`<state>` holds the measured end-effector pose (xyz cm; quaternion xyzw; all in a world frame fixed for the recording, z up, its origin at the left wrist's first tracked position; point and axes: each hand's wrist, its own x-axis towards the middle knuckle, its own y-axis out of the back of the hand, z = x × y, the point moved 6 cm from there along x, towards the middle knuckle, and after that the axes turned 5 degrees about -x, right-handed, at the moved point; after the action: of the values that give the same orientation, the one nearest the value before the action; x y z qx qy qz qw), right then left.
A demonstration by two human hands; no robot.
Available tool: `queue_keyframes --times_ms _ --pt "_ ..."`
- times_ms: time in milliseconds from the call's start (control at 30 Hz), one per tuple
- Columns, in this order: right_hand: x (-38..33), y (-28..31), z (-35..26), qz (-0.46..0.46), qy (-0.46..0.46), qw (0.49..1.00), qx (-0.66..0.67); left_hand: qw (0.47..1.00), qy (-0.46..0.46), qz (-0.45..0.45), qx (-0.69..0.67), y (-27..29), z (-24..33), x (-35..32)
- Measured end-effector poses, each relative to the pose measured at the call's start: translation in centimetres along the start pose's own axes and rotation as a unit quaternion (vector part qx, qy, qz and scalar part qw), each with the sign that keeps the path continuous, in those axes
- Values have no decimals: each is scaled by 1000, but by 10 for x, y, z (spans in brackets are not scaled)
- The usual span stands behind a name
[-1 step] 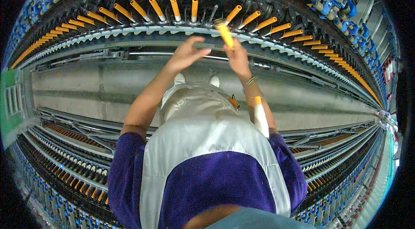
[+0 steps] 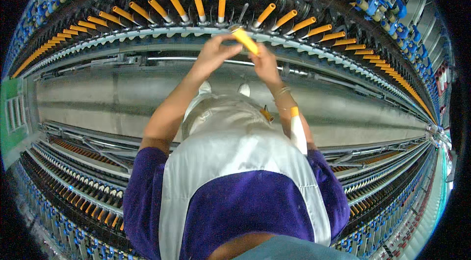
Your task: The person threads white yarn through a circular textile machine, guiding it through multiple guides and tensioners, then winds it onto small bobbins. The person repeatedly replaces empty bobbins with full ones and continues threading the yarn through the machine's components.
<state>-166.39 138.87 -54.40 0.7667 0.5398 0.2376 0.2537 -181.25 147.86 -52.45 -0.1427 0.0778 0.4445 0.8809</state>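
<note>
My right hand [image 2: 266, 65] is closed around the lower end of a yellow bobbin tube [image 2: 246, 41], which tilts up and to the left in front of the spindle row. Close to the tube's upper end, my left hand [image 2: 214, 55] has its thumb and forefinger apart; whether the fingertips touch the tube is hard to make out. Behind the tube stands a bare metal spindle [image 2: 243, 13] in the row. On both sides of it, orange bobbins [image 2: 221, 9] with white lower parts sit on their spindles.
A white bobbin with a yellow tip [image 2: 297, 132] lies along my right forearm. Another orange tube end [image 2: 266, 114] shows at my pale apron [image 2: 235, 147]. A metal rail [image 2: 196, 32] runs below the spindles. Behind me is another machine row [image 2: 83, 201].
My right hand has brought the yellow bobbin tube left and slightly down, tilting it further. My left hand has moved a little right, up to the tube's upper end.
</note>
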Motion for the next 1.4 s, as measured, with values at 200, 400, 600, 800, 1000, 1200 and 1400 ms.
queue_keyframes --times_ms 200,400,600,800,1000,1200,1400 --pt "-45 -30 82 -319 -178 865 -343 968 25 176 -177 30 0 -5" --pt "12 -1 22 -45 -147 677 720 927 -3 52 -373 11 -9 0" --pt "61 155 -65 352 24 900 256 945 90 -34 -313 -33 20 63" --pt "125 95 -63 236 89 963 95 717 205 -244 -620 -54 117 134" --pt "136 11 -62 159 32 980 -114 681 267 -265 -628 -51 128 146" --pt "123 110 -92 307 57 950 30 689 207 -289 -632 -48 129 155" --pt "141 65 -84 294 92 946 -105 682 207 -289 -640 -52 127 170"
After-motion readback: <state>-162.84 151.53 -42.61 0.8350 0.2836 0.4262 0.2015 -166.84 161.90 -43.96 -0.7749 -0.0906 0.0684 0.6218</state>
